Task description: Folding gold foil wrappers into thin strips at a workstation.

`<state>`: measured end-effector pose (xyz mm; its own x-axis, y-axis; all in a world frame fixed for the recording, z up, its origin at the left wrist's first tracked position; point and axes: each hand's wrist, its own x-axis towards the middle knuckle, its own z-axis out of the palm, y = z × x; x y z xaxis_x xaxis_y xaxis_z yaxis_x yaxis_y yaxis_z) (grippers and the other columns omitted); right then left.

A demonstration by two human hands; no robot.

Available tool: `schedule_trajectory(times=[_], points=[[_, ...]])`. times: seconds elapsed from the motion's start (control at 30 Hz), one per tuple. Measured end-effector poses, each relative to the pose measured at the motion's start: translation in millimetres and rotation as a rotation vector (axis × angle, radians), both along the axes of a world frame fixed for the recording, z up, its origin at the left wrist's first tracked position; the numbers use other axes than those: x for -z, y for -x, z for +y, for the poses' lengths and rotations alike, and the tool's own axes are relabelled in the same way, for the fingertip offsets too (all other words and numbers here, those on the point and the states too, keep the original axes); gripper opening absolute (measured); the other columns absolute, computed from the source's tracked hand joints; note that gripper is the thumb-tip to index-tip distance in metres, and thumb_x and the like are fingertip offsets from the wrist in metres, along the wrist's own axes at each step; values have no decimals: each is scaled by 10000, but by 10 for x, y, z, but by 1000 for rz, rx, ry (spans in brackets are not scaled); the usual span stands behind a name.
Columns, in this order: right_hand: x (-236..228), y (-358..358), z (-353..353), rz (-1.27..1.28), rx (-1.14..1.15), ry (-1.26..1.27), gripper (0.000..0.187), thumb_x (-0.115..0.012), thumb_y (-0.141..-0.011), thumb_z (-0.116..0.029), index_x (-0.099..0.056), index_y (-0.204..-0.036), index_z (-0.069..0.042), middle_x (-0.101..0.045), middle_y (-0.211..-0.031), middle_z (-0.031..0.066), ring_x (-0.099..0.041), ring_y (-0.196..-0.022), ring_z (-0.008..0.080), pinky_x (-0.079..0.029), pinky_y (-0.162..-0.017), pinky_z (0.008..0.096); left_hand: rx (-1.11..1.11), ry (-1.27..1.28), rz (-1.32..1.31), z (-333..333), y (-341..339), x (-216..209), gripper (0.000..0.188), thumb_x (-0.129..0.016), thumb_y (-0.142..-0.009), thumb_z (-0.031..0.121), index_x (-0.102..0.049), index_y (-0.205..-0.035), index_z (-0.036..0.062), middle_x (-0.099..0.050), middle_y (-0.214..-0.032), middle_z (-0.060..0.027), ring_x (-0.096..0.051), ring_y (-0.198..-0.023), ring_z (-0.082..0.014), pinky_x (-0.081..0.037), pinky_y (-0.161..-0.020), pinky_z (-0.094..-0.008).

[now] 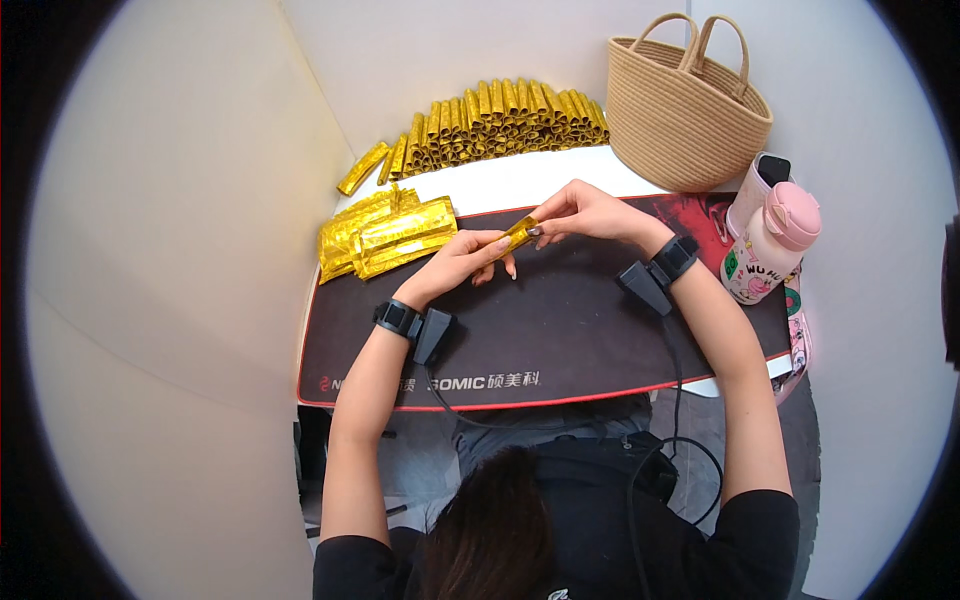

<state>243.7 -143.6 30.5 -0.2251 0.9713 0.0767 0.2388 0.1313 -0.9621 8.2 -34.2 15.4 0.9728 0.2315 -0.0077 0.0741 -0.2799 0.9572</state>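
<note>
Over the far middle of the desk mat, my left hand (462, 262) and my right hand (585, 214) meet at a small gold foil paper roll (519, 235). The fingers of my left hand close round its near left end. A pinch of my right thumb and fingers grips the other end. To the left of my left hand lies a loose stack of flat gold foil paper sheets (405, 240), creased and overlapping. Farther back, many finished-looking gold foil paper rolls (505, 125) are piled in a mound against the wall.
A black desk mat (540, 330) with red edging covers most of the white table (505, 183). At the back right stands a woven basket (685, 120); a pink-lidded bottle (770, 245) is nearer, beside a holder with a phone (772, 170). Cables (678, 390) trail from my wrist devices (645, 287).
</note>
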Motion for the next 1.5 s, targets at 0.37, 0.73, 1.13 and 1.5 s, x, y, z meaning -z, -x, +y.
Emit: schedule_trajectory(times=[0.37,0.73,1.13,1.5], points=[[1,-46,-11,99,-171,-26,306,-578,-952,-146,-619,-1202,26,-704,-1011,119,-682,-865,141,-541,-764,253,71,214,-14,-22,30,-17,398,-414,-1027,372,-585,-1162,38,-661,-831,-25,-470,-551,-31,-375,-505,-163],[-141,149,-83,-265,-6,-165,226,-646,-838,-20,-692,-1046,58,-721,-840,114,-674,-721,122,-542,-707,245,108,125,102,-13,16,13,420,-385,-1035,370,-567,-1228,45,-640,-810,-9,-449,-559,-24,-367,-508,-168],[19,45,-49,205,-187,72,265,-617,-920,-97,-646,-1146,40,-702,-1007,141,-692,-863,171,-568,-800,282,139,330,95,-9,54,-1,411,-392,-1031,378,-592,-1081,22,-634,-769,-41,-435,-507,-32,-343,-462,-181],[-125,108,-58,0,-146,-52,246,-654,-880,-61,-670,-1097,54,-707,-976,127,-676,-824,138,-563,-768,265,162,319,111,-27,56,-24,458,-388,-1031,387,-581,-1188,2,-629,-751,-39,-404,-487,-32,-326,-451,-179]])
